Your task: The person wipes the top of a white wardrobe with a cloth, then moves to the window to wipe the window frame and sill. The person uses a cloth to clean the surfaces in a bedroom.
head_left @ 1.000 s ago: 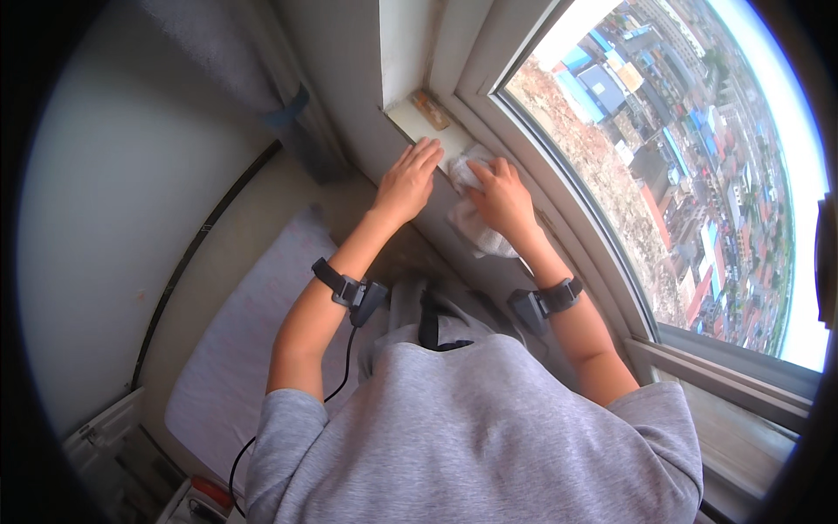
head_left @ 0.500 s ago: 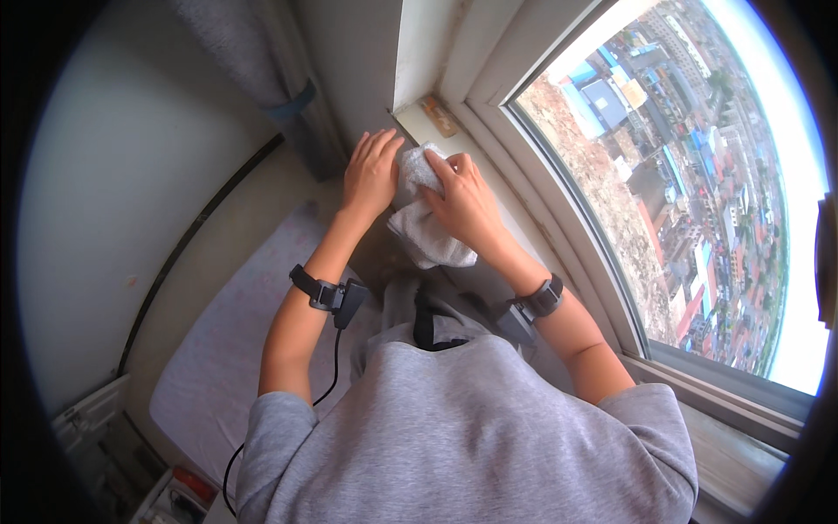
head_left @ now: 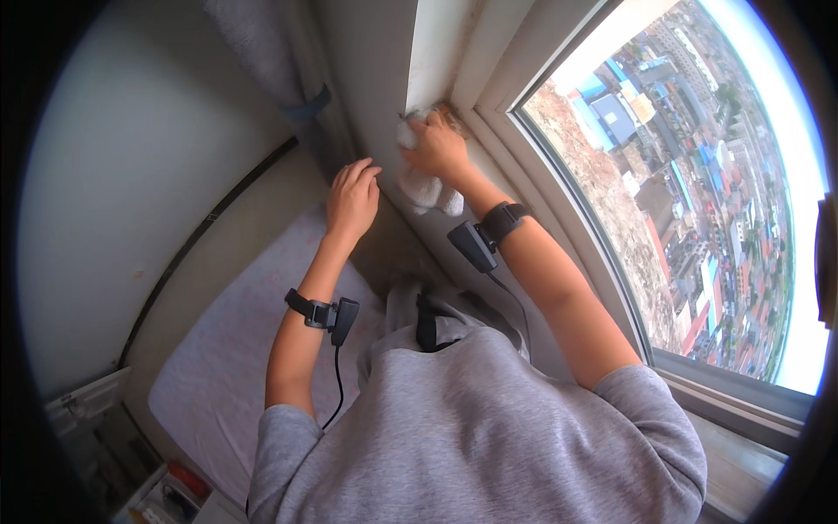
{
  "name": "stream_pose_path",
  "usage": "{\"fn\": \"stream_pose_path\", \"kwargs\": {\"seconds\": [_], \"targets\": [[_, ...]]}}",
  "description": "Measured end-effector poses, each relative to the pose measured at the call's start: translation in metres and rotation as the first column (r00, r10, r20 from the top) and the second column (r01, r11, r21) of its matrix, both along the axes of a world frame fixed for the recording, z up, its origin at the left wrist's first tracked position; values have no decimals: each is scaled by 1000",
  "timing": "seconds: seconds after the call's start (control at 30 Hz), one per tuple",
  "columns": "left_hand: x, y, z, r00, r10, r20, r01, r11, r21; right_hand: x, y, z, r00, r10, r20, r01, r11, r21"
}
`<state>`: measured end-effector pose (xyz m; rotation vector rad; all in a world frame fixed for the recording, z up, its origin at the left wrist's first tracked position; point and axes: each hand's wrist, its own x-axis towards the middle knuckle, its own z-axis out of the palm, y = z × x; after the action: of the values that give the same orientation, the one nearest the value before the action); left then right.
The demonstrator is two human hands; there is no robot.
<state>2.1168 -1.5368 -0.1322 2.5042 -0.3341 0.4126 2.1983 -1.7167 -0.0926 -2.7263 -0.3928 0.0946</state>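
Note:
A crumpled whitish cloth [head_left: 421, 190] lies at the far inner corner of the windowsill [head_left: 478, 155], bunched against the wall. My right hand [head_left: 438, 147] grips its upper part and presses it down, and the loose end trails back toward me. Bent fingers partly cover the cloth. To the left, my left hand [head_left: 353, 203] hovers near the wall with its fingers loosely stretched out. It holds nothing; whether its fingertips touch the wall I cannot tell.
A large window [head_left: 628, 192] slants along the right, with buildings far below. A tied-back curtain [head_left: 305, 96] hangs at the far left of the corner. Below left lies a bed with a pale sheet [head_left: 227, 349]. Black straps with cabled devices circle both wrists.
My right hand has pushed the cloth away from me, farther into the sill's corner, over the brown patch there. My left hand has drawn back slightly toward me.

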Motion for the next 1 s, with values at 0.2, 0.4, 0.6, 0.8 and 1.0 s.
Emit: {"fn": "stream_pose_path", "kwargs": {"seconds": [0.2,0.4,0.6,0.8,1.0], "targets": [[8,-19,18,973,-76,219,72,997,27,-54,-42,27,988,144,-63,-124,960,250],[13,-40,14,977,-186,99,188,982,-4,-110,-75,43,979,-177,103,148,958,245],[18,-66,4,952,-305,20,304,951,54,-116,-84,16,972,-234,-13,234,969,77],[20,-68,-6,947,-322,15,318,942,104,-91,-73,2,982,-163,90,146,974,176],[17,-66,-11,956,-293,-12,292,948,124,-106,-86,16,994,-112,1,111,988,109]]}}
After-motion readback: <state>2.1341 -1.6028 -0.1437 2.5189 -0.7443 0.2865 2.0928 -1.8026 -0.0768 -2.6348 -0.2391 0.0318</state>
